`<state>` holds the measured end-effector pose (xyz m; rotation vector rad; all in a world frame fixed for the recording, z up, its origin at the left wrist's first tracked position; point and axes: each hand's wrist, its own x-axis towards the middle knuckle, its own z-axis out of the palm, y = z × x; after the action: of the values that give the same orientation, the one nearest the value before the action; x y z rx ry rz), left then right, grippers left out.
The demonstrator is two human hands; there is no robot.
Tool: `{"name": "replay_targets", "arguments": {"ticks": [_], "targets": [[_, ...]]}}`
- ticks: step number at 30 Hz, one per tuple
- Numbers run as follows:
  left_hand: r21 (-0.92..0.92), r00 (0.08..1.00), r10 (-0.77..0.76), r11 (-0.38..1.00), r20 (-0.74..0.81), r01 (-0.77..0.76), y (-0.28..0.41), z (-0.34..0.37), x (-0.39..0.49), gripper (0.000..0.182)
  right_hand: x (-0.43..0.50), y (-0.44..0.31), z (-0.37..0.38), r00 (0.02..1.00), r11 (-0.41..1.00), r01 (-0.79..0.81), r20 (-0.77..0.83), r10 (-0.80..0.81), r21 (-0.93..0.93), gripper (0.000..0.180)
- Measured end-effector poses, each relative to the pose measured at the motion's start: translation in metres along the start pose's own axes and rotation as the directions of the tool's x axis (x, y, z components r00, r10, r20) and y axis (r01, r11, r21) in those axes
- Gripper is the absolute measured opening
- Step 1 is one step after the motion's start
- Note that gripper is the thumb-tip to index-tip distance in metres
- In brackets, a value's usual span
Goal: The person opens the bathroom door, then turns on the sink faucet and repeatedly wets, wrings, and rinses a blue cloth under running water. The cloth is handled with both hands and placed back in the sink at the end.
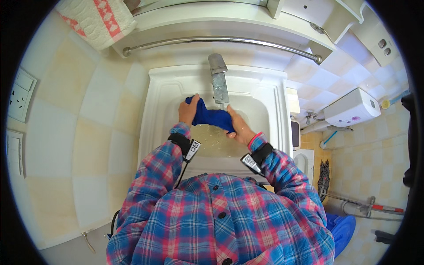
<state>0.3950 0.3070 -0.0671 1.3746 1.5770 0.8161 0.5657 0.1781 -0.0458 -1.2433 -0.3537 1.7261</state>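
A dark blue cloth (213, 118) is stretched between my two hands over a white washbasin (162, 132). My left hand (188, 111) grips its left end, thumb on top. At the cloth's right end, my right hand (241, 127) holds the edge with the thumb up and the fingers beneath. Just beyond the cloth stands a chrome faucet (220, 87), and a thin stream of water (222, 106) shows below its spout, falling at the cloth's far edge. Cloudy water (212, 142) lies in the bowl below. The cloth hides part of the bowl.
Beyond the basin a chrome towel bar (225, 39) runs under a white shelf (198, 20). A white and pink towel (102, 23) hangs at the upper left. To the right are a white toilet cistern (351, 107), a mop (324, 179) and a blue plastic basin (343, 232).
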Motion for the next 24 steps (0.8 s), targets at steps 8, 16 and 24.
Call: {"name": "replay_targets", "arguments": {"ticks": [8, 16, 24], "targets": [[-0.093, 0.992, 0.119, 0.988, -0.035, -0.122, 0.015, -0.046, -0.009, 0.062, 0.031, -0.014, -0.031, 0.962, 0.906, 0.241, -0.037, -0.271, -0.347, 0.028], [-0.442, 0.990, -0.128, 0.886, 0.065, 0.144, 0.025, -0.077, -0.012, 0.064, 0.045, -0.006, -0.007, 0.983, 0.961, 0.167, -0.045, -0.181, -0.219, 0.016], [-0.402, 0.898, 0.155, 0.915, 0.411, 0.026, 0.023, -0.089, -0.017, 0.042, 0.036, -0.016, 0.011, 0.996, 0.998, -0.034, -0.086, 0.039, 0.051, 0.031]]}}
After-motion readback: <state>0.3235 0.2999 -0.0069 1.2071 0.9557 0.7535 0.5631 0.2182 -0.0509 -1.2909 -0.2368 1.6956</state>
